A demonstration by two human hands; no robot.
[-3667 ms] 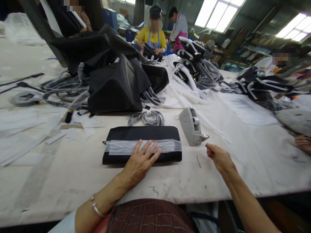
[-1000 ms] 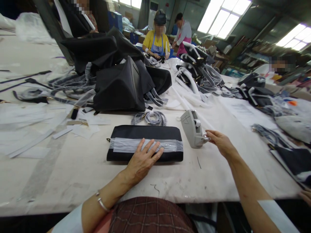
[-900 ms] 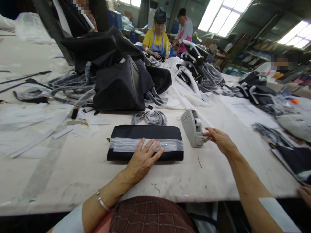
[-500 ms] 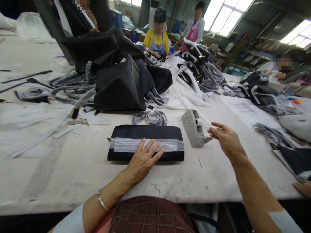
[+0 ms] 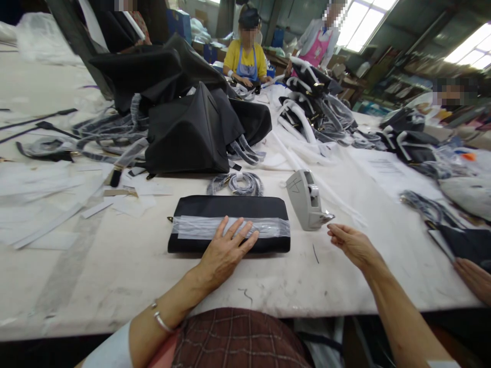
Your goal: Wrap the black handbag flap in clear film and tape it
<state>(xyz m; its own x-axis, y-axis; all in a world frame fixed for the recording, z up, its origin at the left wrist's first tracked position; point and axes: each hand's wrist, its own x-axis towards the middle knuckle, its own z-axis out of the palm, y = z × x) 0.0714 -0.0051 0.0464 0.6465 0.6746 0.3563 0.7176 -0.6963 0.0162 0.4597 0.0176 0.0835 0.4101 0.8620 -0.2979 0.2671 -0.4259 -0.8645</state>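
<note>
A black bag, folded flat (image 5: 230,204), lies crosswise on the table in front of me. A strip of clear plastic-wrapped strap or film (image 5: 192,227) runs along its upper face. My left hand (image 5: 229,243) rests flat on this strip, fingers spread. Right of the bag stands a grey tape dispenser (image 5: 301,202), its cutter end toward my right hand. My right hand (image 5: 351,243) is just beside that end, thumb and fingertips pinched together. Any tape between them is too clear or small to make out.
Behind the bag lies a coiled plastic-wrapped strap (image 5: 245,184). Black bags (image 5: 184,138) are heaped beyond it, with more bags (image 5: 314,97) at the back right. Paper scraps (image 5: 46,204) cover the left side. Another person's hand (image 5: 473,278) is at the right edge.
My right hand has come down from above the dispenser's cutter end to just beside it, its fingers closing into a pinch. My left hand stays on the bag.
</note>
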